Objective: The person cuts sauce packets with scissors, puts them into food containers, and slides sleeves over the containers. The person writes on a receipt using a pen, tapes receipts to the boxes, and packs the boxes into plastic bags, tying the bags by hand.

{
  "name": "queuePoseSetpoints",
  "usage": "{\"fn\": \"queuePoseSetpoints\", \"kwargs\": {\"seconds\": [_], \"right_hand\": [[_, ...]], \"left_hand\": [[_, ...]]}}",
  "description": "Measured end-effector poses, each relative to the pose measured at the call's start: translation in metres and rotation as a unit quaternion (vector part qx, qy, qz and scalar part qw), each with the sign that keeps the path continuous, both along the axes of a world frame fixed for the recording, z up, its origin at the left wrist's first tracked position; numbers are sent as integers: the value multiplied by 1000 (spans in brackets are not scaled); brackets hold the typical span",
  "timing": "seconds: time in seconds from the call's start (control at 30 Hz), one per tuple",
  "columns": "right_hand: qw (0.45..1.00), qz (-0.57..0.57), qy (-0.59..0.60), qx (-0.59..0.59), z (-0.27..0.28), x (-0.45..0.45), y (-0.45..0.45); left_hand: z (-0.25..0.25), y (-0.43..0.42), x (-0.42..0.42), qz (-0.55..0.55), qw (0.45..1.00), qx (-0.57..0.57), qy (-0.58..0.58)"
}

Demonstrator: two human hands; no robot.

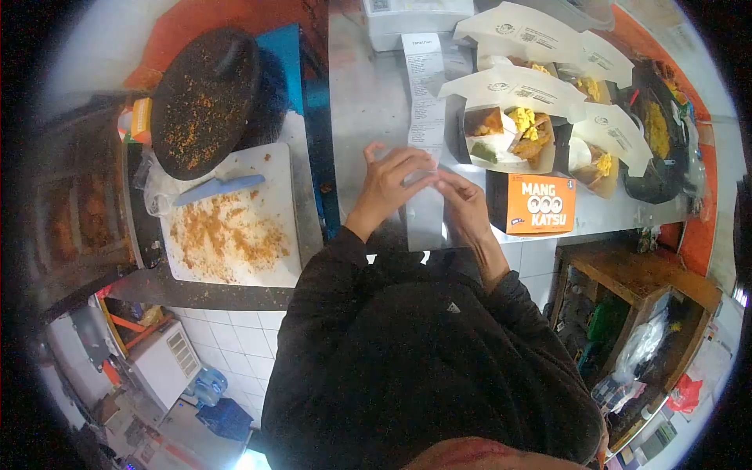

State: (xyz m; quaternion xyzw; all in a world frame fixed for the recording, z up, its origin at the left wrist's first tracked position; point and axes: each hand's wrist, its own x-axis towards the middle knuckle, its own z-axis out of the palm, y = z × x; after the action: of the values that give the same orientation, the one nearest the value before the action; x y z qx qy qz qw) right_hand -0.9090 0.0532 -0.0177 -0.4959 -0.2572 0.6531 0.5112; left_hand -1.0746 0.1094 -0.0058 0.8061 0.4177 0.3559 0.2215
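A long printed receipt (pixel 425 94) runs down the metal counter in front of me. Over its middle, my left hand (pixel 392 184) and my right hand (pixel 465 205) meet fingertip to fingertip. The fingers of both are pinched together; whatever small thing lies between them is too small to name. Just right of my right hand is an orange and black food box (pixel 540 205) with its front panel facing me. Several open food boxes (pixel 509 149) behind it hold fried pieces, yellow topping and something green, their white lids standing up.
On the left, a white cutting board (pixel 286 196) carries crumbs and a blue-handled knife (pixel 223 189). A dark round pan (pixel 205 102) with crumbs stands behind it. A white box (pixel 419 19) sits at the counter's back, a black tray (pixel 654 125) at right, a wooden shelf (pixel 638 278) below.
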Motion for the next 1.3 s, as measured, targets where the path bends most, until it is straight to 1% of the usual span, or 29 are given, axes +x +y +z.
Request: {"fn": "queuePoseSetpoints", "kwargs": {"seconds": [0.07,0.13,0.17,0.23,0.27,0.33,0.37,0.4,0.43,0.47,0.53,0.57,0.6,0.63,0.67,0.73,0.8,0.83,0.87,0.9,0.93,0.97,1.0,1.03,1.07,1.1,1.17,1.2,1.3], "right_hand": [[1000,4,-1,4,3,2,-1],[994,24,-102,30,2,8,2],[994,24,-101,30,0,11,3],[967,58,-227,103,-6,16,4],[967,58,-225,105,-8,17,4],[962,36,-260,77,-9,13,2],[962,37,-257,80,-8,12,-1],[948,27,-310,71,-7,10,-3],[930,13,-363,60,-4,10,-6],[938,-9,-341,69,0,11,-11],[903,-10,-409,130,24,23,-21],[884,-27,-433,175,36,29,-26],[920,-12,-357,160,53,37,-33],[920,-18,-358,157,58,50,-43],[989,-33,-114,83,61,65,-53],[998,-52,29,6,83,83,-67],[982,-38,-184,23,96,118,-84],[968,-92,-230,28,82,134,-90],[964,-157,-195,88,75,154,-96],[926,-191,-289,152,61,178,-100],[875,-158,-433,146,65,200,-106],[877,-154,-433,144,64,212,-112],[844,-98,-512,127,62,220,-118],[802,-40,-585,112,59,227,-121],[814,-14,-566,131,46,233,-124],[813,-9,-566,133,42,233,-123],[781,5,-603,165,34,225,-119],[765,-7,-617,184,25,223,-115],[761,-19,-623,179,17,217,-112]], "left_hand": [[-2,3,1,-7,1000,7,11],[-2,4,2,-34,999,20,31],[0,5,3,-34,999,21,32],[3,5,4,-28,996,41,69],[3,5,5,-27,996,43,72],[8,4,5,42,992,61,105],[13,1,1,133,988,62,55],[28,-1,-5,218,974,63,3],[43,-5,-9,280,952,112,-52],[58,-14,-10,336,922,156,-109],[86,-40,-3,333,896,294,27],[87,-55,8,324,899,292,23],[86,-71,21,240,912,315,108],[84,-82,35,153,910,335,192],[79,-90,54,131,912,343,183],[63,-108,91,82,921,344,165],[48,-124,123,53,927,339,153],[42,-131,138,22,940,306,148],[39,-137,149,-8,952,270,144],[38,-137,160,-6,953,267,144],[37,-129,170,-37,979,149,133],[34,-121,178,-68,990,28,121],[32,-115,184,-65,990,24,121],[29,-106,190,-82,979,27,182],[26,-98,196,-98,965,30,241],[19,-91,197,-94,966,28,241],[3,-82,192,-140,950,57,274],[2,-82,191,-135,953,62,266],[1,-86,193,-120,964,44,234]]}}
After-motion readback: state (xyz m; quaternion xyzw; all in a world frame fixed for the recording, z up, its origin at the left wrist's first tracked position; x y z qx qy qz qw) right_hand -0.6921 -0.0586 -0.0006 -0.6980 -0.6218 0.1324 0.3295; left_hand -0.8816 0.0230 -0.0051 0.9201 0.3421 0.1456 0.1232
